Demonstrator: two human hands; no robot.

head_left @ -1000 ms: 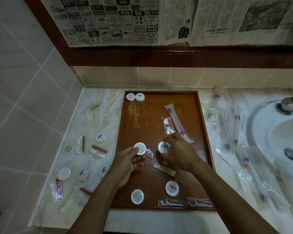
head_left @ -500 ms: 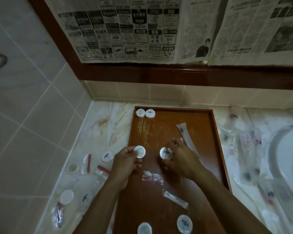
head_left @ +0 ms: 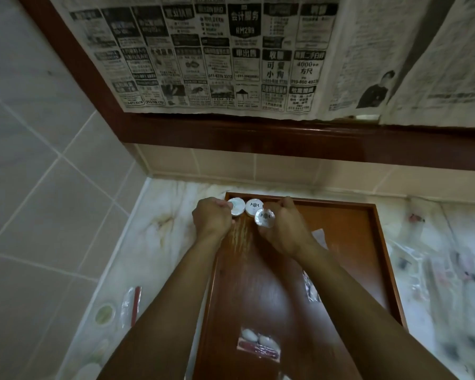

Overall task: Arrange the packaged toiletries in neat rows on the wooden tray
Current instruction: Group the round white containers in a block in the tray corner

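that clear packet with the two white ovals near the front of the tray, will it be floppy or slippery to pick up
The clear packet looks like thin crinkled film, so probably floppy at its edges. Its glossy wrap may slide easily on the polished wooden tray. It lies flat and seems small, so likely light and unlikely to roll.

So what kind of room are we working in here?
Most likely a bathroom, perhaps a hotel's: tiled walls, a marble counter, and small wrapped toiletries on a wooden tray. Newspaper hangs over what may be a mirror.

Newspaper sheets (head_left: 231,56) hang above a marble counter (head_left: 173,223) and tiled wall (head_left: 33,149).
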